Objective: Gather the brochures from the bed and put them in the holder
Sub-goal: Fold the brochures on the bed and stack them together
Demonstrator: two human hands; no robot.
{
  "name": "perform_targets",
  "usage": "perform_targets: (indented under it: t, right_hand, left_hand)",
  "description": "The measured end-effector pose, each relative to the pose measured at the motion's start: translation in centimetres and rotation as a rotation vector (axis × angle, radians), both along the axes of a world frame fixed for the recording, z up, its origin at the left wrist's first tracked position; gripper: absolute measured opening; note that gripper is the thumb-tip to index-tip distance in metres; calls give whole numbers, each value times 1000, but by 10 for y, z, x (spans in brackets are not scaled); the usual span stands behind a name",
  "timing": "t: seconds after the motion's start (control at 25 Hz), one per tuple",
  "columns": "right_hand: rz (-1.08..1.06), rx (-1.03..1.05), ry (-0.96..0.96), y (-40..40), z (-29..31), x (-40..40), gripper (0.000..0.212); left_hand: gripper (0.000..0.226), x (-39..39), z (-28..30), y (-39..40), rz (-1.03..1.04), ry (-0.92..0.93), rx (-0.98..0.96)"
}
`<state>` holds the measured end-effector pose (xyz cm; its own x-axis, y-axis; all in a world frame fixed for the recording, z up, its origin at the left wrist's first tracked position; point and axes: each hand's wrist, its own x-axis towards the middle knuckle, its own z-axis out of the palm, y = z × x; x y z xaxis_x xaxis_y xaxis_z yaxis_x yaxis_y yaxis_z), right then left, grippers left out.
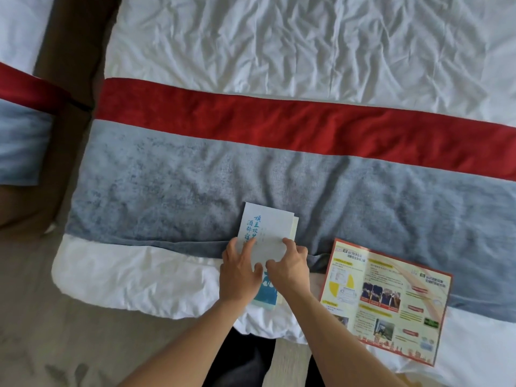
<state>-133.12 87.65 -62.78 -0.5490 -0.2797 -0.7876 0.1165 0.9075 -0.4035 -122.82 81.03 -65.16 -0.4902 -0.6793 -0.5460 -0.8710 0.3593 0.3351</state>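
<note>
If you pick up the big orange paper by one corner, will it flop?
Probably. The orange brochure lies unfolded and thin, so it would likely droop along its creases. It looks light and flat, so it shouldn't roll, though it may slide on the bed.

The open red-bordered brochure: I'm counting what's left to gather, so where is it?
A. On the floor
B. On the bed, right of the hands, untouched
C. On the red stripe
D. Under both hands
B: the red-bordered brochure lies open on the bed, right of both hands, neither touching it.
</note>
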Motion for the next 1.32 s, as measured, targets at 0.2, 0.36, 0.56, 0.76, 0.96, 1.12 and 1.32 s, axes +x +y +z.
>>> perform_targets:
  t: [0.2, 0.36, 0.56, 0.76, 0.96, 1.12, 1.32]
  right_hand:
    - [42, 15, 39, -1, -6, 3, 62]
    - [98, -9, 90, 3, -10, 11, 66]
    - [167, -48, 151, 15, -18, 21, 76]
    - [243, -57, 244, 19, -25, 24, 74]
    - [295, -27, 355, 25, -33, 41, 74]
    - [357, 1, 345, 23, -35, 36, 70]
    - [319, 14, 312, 49, 0, 4, 65]
  left_hand:
    - [59, 6, -6, -3, -21, 31, 2]
    - [61, 12, -12, -5, -37, 79, 2]
    - [64, 18, -18, 0, -45, 135, -36]
    - [65, 23, -22, 6, -70, 162, -102]
    - [66, 31, -26, 17, -60, 202, -122]
    - [68, 33, -29, 14, -106, 152, -153]
    - [57, -3, -9, 28, -215, 158, -154]
